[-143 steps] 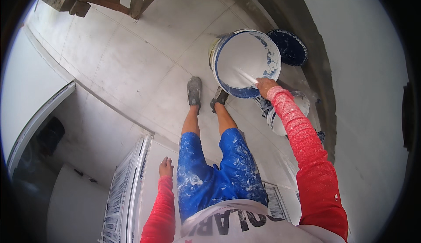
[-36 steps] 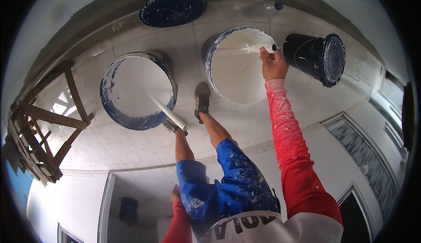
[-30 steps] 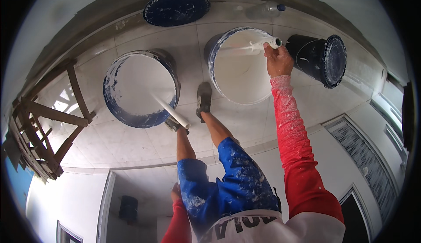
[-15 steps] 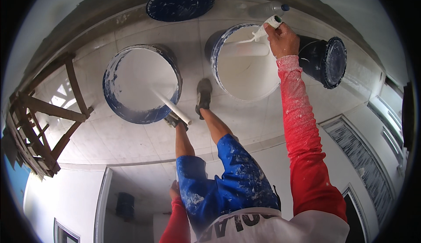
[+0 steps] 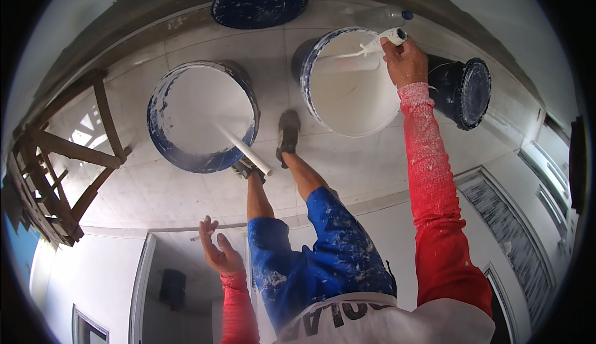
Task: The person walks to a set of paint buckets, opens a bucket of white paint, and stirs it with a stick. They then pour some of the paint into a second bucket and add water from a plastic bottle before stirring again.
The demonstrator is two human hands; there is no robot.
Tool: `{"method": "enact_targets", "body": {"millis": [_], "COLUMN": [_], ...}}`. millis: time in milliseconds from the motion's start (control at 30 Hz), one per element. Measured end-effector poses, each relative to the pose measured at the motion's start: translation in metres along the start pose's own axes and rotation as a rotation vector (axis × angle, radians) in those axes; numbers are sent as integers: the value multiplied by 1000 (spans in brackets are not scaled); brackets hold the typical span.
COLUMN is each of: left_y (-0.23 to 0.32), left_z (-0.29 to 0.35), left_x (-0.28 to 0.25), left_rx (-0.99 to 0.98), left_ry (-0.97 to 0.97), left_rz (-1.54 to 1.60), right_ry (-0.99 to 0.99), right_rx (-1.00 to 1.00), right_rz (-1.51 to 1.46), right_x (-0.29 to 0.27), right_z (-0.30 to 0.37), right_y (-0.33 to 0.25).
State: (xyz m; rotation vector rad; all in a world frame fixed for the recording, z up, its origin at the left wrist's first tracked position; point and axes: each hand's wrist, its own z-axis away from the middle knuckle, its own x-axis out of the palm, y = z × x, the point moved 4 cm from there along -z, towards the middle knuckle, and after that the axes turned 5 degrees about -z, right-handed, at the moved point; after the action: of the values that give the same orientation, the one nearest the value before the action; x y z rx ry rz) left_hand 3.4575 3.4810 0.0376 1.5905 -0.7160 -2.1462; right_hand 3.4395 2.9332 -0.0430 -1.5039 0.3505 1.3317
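A paint roller (image 5: 349, 64) is firmly held in the right hand (image 5: 407, 60), its white-smeared handle (image 5: 379, 44) pinched between thumb and curled fingers, with the end poking out above the grip. Just left of that hand, the roller's pale sleeve is held level across the mouth of a blue-rimmed bucket (image 5: 300, 58), over creamy contents (image 5: 354, 105); whether the two are touching cannot be told. Right behind the same hand a dark bucket (image 5: 456, 89) is partly hidden, and just above, a clear bottle (image 5: 382, 16) with a blue cap is seen.

Over to the left hand (image 5: 222, 251): it is raised beside the blue shorts (image 5: 323, 238), palm opened, fingers parted and loosely bent. Something small and pale is spotted by those fingers, too small to be made out. Above that hand, well apart, a second bucket (image 5: 186, 159) is filled with white, and a white tube (image 5: 251, 155) is leaned out over its near rim. Farther up, a round blue lid (image 5: 259, 4) is laid on the floor (image 5: 354, 176); a wooden frame (image 5: 74, 151) is stood well to the left.
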Motion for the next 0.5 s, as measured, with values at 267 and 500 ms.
{"method": "enact_targets", "body": {"millis": [267,500], "left_y": [152,144], "left_z": [-147,-177], "left_x": [166,291], "left_rx": [349,143], "left_ry": [-290,-445], "left_rz": [261,224], "right_ry": [81,8], "right_rx": [-61,-127], "right_rz": [-17,63], "right_x": [-26,-27], "right_z": [13,-25], "right_y": [-17,-31]}}
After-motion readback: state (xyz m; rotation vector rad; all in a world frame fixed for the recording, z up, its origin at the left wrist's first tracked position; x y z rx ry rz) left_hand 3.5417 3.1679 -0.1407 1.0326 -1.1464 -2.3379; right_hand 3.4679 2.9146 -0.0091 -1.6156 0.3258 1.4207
